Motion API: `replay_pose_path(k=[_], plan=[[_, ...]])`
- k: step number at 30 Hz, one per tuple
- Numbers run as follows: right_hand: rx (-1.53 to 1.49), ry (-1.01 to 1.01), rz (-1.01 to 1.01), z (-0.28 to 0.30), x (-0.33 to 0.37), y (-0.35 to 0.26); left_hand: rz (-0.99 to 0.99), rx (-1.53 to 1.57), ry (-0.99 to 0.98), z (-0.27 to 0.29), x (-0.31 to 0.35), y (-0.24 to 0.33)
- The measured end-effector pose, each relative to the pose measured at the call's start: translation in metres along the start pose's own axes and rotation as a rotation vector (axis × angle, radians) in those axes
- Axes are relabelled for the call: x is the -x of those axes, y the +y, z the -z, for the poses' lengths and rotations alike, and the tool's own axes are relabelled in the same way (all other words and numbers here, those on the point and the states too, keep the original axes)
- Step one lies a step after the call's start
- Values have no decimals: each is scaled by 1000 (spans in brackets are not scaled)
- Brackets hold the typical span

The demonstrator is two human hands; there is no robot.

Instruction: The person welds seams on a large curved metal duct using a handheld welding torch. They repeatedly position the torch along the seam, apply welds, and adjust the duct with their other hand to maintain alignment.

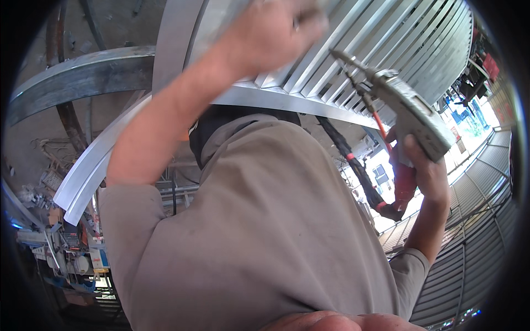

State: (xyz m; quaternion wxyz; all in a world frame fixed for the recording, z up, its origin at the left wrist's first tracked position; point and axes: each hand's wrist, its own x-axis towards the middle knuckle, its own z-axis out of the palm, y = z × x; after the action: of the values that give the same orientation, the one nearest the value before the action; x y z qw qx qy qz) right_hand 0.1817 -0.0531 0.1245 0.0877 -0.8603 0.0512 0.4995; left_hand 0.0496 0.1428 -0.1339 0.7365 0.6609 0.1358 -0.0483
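Observation:
My right hand (422, 165) is wrapped round the grip of a welding gun (414, 110) with a silvery boxy body. The gun's pointed nozzle reaches up and left over a silver metal panel of parallel slats (381, 41). A thin feed tube with a red section (381, 126) runs along beside the nozzle. Blurred by motion, my left hand (276, 33) is raised over the panel's solid left part, its fingers curled closed. What those fingers hold, if anything, cannot be made out.
A black cable (345, 149) with red bands hangs from the gun's red lower end. At left, a curved metal beam (83, 77) and pale metal strips (99, 160) extend past the panel. Cluttered tools and boxes (77, 256) sit at lower left; corrugated metal sheeting (480, 215) stands at right.

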Motion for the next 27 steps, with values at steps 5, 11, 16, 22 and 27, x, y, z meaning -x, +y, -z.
replay_pose_path(k=[5, 11, 16, 22, 27], plan=[[-375, -11, 352, 49, 9, 26, -63, 186, -649, -108, 62, 11], [-703, -261, 507, 112, 53, 30, 134, 165, -1055, -202, 52, -16], [-581, -163, 594, 99, 63, 70, 116, -104, -914, -239, 73, -53], [-364, -109, 569, 60, 58, 93, 31, -292, -699, -289, 114, -62], [-176, -146, 448, 19, 40, 70, -23, -279, -846, -307, 122, -43]])
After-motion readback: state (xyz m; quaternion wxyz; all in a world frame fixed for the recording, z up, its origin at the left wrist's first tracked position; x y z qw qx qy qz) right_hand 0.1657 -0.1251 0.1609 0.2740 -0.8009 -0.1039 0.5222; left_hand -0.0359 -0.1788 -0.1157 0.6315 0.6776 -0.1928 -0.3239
